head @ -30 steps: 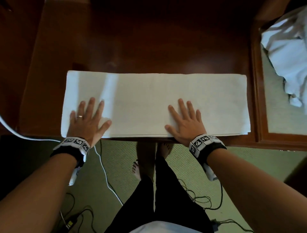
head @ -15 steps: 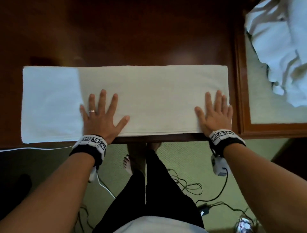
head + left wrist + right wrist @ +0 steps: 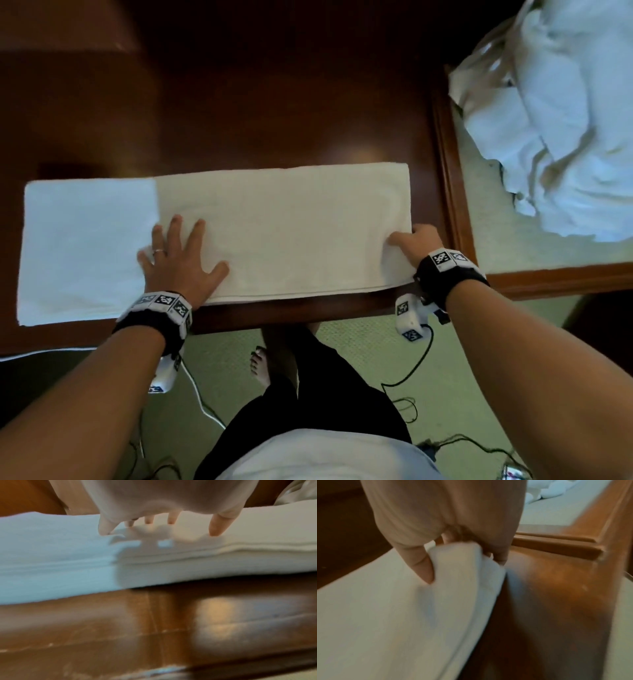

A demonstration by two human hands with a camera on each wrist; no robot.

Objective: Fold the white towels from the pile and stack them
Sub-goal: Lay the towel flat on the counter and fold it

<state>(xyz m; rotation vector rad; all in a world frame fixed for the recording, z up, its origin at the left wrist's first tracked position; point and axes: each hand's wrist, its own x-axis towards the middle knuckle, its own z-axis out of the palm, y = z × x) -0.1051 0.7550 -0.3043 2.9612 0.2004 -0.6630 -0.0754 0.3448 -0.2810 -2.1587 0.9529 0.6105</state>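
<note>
towel on table — front edge | pile — right, behind

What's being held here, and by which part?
The right hand pinches the folded towel at its right end; the left hand only presses flat on it.
</note>
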